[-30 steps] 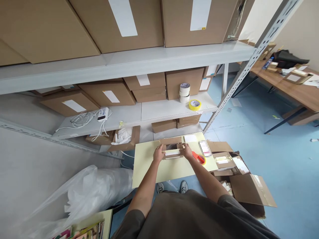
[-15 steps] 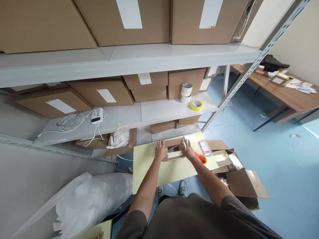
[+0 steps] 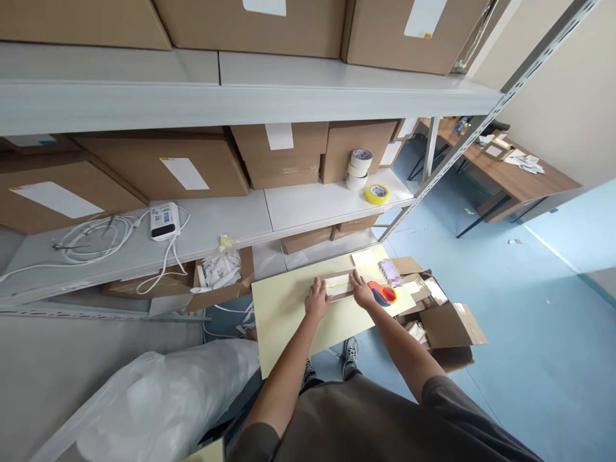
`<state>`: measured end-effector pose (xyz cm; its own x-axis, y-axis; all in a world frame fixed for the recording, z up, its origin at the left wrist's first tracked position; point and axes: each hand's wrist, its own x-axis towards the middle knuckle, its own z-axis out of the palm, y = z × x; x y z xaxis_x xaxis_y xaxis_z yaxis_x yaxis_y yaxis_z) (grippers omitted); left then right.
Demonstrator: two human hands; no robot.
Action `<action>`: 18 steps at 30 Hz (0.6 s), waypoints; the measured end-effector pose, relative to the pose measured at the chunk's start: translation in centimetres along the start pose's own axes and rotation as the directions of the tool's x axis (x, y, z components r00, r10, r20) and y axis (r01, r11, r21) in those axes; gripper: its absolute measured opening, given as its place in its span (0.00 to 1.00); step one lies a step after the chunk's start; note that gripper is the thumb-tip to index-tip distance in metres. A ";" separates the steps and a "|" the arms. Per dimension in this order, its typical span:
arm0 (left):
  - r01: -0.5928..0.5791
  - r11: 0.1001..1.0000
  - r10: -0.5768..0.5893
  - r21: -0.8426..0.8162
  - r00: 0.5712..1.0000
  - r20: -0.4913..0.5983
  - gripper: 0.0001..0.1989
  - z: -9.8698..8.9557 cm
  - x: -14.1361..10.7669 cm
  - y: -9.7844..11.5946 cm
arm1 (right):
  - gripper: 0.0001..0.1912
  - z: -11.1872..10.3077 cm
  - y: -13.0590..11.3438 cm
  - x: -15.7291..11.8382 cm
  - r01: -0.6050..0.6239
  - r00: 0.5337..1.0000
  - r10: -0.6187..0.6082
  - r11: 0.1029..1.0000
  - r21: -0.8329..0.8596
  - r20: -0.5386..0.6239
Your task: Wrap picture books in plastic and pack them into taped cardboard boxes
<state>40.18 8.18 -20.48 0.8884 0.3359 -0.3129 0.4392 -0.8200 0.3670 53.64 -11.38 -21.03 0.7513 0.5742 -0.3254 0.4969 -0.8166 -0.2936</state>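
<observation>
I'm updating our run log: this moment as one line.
small box: on pale table | left hand: left end | right hand: right end

Left hand (image 3: 316, 299), right hand (image 3: 362, 292), box (image 3: 339, 285) between

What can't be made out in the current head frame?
Inside of the small box: head view, hidden by its top.
Its ends: head view, partly covered by left hand and right hand.
Print on the pale slip: head view, pixelated.
Tops of the upper-shelf boxes: head view, cut off by top edge.
</observation>
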 end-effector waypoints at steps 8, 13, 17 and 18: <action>0.051 0.994 -0.066 0.092 0.983 0.174 0.47 -0.9 2.0 0.0 | 0.37 -2.3 -0.6 1.3 0.030 0.999 -0.032 0.998 0.056 0.042; 0.068 0.978 -0.110 0.195 0.971 0.211 0.45 -1.4 2.9 -0.3 | 0.34 -4.7 3.2 -0.1 0.060 0.979 -0.035 0.991 0.119 -0.203; 0.077 0.964 -0.146 0.253 0.954 0.264 0.47 -2.1 3.9 -0.5 | 0.32 -5.8 8.7 -1.4 0.016 0.953 0.026 0.990 0.137 -0.303; 0.082 0.960 -0.160 0.267 0.946 0.283 0.49 -2.3 4.1 -0.5 | 0.32 -5.8 10.2 -1.6 0.004 0.946 0.042 0.990 0.143 -0.322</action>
<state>43.90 11.00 -19.91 0.7326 0.3175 -0.6021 0.4593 -0.8834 0.0931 60.06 -20.92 -18.26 0.8715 0.4894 -0.0306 0.4329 -0.7973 -0.4207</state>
